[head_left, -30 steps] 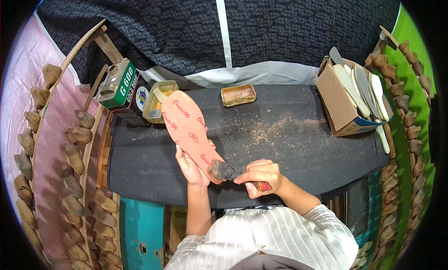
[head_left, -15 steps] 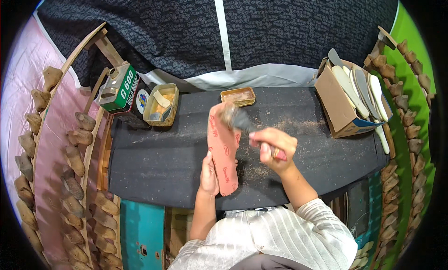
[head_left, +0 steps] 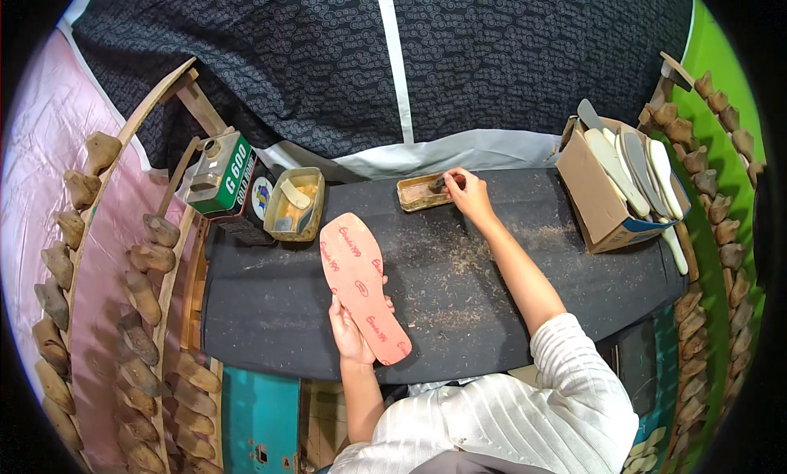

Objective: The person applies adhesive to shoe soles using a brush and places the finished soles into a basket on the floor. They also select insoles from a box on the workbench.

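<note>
My left hand (head_left: 351, 336) grips a pink, sole-shaped insole board (head_left: 361, 287) with red printing. Its thumb lies along one edge and its fingers are behind, with the board tilted above the table. Farther off, my right hand (head_left: 467, 193) is closed at the right end of a small, shallow amber-brown tray (head_left: 412, 198). A dark part of the brush (head_left: 440, 184) shows at its fingertips, over the tray. The rest of the brush is hidden by the hand.
A green and black metal can (head_left: 234, 183) and a yellowish tub (head_left: 297, 202) with pale and grey pieces stand at left. At right is a cardboard box (head_left: 611, 216) of sole-shaped pieces. Brown shavings dot the dark table cover (head_left: 270, 302). Racks of wooden shoe lasts (head_left: 143, 289) flank both sides.
My right hand has moved the brush off the insole board and away to the tray. My left hand has shifted the board left and nearer, leaning its top to the left.
</note>
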The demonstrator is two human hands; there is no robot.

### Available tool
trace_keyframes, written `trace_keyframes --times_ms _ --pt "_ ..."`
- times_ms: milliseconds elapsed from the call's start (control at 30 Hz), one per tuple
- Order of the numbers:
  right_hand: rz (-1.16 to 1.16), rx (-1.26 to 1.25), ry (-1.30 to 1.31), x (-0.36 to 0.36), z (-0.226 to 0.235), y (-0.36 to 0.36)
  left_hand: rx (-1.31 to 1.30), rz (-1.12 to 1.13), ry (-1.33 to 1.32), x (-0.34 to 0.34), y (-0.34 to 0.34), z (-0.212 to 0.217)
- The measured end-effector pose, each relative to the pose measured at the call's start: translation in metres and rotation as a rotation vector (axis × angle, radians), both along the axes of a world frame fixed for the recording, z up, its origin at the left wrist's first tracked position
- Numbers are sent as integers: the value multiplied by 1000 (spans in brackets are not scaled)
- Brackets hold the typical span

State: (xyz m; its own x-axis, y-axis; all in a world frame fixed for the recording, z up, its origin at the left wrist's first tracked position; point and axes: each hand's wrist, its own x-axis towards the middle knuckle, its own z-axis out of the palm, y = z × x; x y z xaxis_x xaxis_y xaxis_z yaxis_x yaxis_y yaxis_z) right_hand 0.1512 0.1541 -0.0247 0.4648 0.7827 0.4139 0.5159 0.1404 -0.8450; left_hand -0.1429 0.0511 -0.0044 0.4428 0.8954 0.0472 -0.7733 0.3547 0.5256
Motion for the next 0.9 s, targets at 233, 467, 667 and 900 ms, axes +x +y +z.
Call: trace_keyframes --times_ms 233,467,667,900 --pt "12 -76 184 2 -21 -18 -62 35 -20 -6 -1 -5" --pt "-243 -83 -176 -12 5 -61 -48 32 4 0 -6 2" --pt "-99 95 -294 -68 48 -109 -100 152 99 4 -19 4" --pt "850 -413 641 -129 29 -163 -149 376 143 15 -58 -1"
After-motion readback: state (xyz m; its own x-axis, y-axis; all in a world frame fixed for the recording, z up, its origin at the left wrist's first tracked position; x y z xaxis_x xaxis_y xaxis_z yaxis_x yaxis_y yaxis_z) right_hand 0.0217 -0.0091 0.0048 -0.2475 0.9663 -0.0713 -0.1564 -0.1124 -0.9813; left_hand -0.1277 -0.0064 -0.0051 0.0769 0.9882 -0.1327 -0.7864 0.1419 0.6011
